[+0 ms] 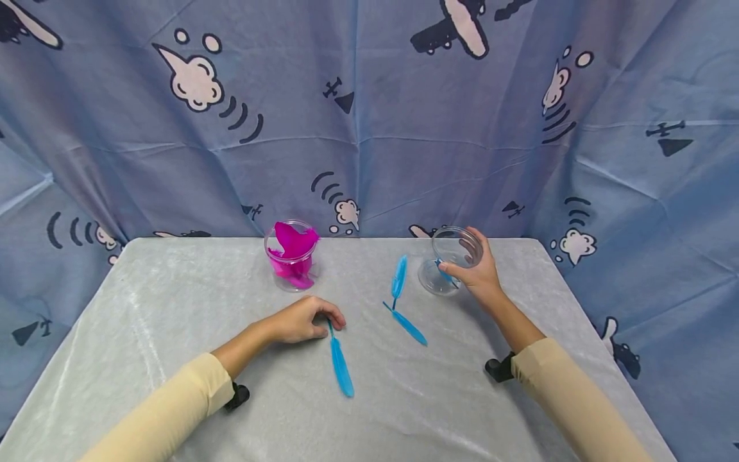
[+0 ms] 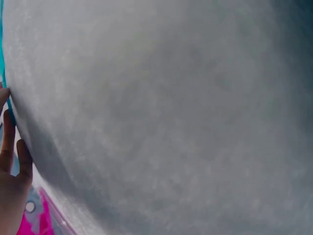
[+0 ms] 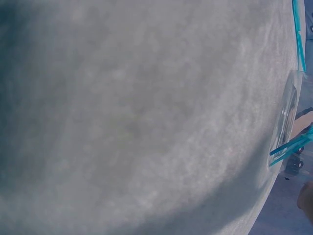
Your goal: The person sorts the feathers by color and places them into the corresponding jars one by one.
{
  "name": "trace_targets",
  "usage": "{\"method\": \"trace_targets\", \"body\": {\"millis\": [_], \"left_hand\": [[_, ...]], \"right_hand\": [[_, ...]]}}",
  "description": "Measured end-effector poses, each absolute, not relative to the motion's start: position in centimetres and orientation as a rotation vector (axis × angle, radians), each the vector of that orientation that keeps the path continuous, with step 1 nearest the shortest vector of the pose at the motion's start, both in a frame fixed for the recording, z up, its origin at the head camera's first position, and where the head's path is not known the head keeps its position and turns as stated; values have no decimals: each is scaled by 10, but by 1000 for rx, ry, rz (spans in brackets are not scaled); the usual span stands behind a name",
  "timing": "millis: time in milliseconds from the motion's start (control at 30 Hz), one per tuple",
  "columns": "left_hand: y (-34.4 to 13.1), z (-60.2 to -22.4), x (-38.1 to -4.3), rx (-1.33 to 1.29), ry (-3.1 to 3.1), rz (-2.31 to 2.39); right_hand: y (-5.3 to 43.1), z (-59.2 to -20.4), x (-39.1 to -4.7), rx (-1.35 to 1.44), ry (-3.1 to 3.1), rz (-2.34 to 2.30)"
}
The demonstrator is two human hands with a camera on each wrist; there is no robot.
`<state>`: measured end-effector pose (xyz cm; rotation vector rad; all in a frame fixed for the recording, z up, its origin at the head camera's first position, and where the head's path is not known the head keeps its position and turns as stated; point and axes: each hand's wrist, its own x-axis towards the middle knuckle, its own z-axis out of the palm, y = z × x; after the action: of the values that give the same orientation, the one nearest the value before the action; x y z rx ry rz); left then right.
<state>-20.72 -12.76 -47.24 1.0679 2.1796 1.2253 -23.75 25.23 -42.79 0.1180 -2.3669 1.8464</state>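
My left hand [image 1: 300,319] pinches the shaft end of a blue feather [image 1: 342,369] between thumb and fingers, low over the table. The feather's vane points toward me. In the left wrist view that feather [image 2: 2,58] shows only at the edge. My right hand [image 1: 484,273] grips a clear jar [image 1: 428,280] from its right side, thumb on the near side and fingers behind. Inside the jar are blue feathers [image 3: 293,147], their shafts toward its bottom. Two more blue feathers, one upright in view [image 1: 399,277] and one slanted [image 1: 409,327], lie between my hands.
At the back left stands a second clear jar [image 1: 281,280] filled with magenta feathers [image 1: 296,242]. A pale grey cloth [image 1: 369,410] covers the table. Behind it hangs a blue printed curtain [image 1: 392,173], close to the table's far edge.
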Motion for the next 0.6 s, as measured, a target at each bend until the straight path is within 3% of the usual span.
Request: {"method": "trace_targets", "body": {"millis": [600], "left_hand": [[-126, -475, -207, 995, 2202, 1241]], "right_hand": [[252, -428, -238, 116, -2352, 1867]]}}
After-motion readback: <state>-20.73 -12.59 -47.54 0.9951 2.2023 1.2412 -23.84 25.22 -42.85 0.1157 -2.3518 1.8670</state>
